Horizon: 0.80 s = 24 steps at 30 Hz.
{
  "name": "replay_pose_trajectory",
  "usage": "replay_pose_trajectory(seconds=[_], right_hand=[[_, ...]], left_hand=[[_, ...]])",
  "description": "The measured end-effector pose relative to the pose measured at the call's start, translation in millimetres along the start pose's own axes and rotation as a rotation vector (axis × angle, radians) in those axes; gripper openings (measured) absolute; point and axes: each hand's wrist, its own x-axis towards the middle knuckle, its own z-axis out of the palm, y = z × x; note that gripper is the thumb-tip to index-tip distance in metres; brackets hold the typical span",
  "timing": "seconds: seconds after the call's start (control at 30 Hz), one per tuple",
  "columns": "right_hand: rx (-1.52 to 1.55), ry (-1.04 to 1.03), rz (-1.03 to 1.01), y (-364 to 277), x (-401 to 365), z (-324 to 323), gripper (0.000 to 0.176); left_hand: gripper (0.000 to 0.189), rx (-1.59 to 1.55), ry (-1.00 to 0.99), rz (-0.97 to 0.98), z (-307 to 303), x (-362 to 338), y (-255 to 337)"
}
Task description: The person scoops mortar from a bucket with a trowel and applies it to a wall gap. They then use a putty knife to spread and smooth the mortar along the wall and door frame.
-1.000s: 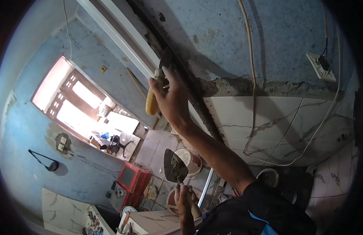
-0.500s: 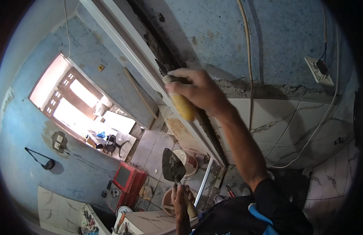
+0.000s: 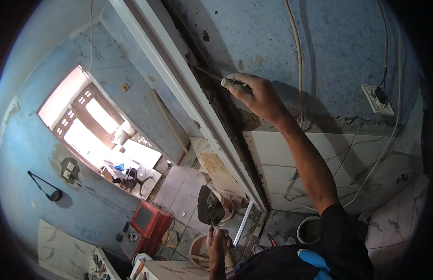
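My right hand [image 3: 262, 98] is closed around the handle of a small trowel [image 3: 209, 73], whose thin dark blade points up and left into the mortar-filled gap [image 3: 223, 109] between a white door frame [image 3: 183, 86] and the blue wall. Most of its handle is hidden by my fingers. Lower down, my left hand [image 3: 217, 245] grips a larger pointing-up trowel [image 3: 210, 205] by its light handle. Grey mortar lies on that broad blade.
Several buckets stand below: a white one [image 3: 227, 210], a reddish one [image 3: 197, 252] and a dark-filled one [image 3: 309, 230]. A red cabinet-like box [image 3: 153, 224] is at lower left. Cables [image 3: 296, 51] and a loose socket [image 3: 377, 99] hang on the right wall above marbled tiles [image 3: 314, 149].
My right hand has moved right and slightly up, turning the small trowel so its yellow handle no longer shows and its blade lies across the gap. My left hand stays low with the loaded trowel.
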Motion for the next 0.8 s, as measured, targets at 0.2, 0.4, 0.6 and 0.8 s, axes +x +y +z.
replay_pose_trajectory(seconds=[0.2,0.4,0.6,0.8], right_hand=[[-0.003,-0.012,-0.013,13,-18,4,0.036],[-0.037,-0.058,0.05,24,-70,11,0.035],[0.356,-0.045,0.49,1,-95,14,0.038],[0.682,0.288,0.551,-22,-92,56,0.039]], left_hand=[[0.028,-0.016,0.034,-0.023,-8,0,-6],[0.025,-0.026,0.005,-0.001,-10,0,-8],[0.025,0.009,0.001,-0.013,-5,2,-4],[0.023,-0.006,0.011,-0.009,-4,-1,-5]])
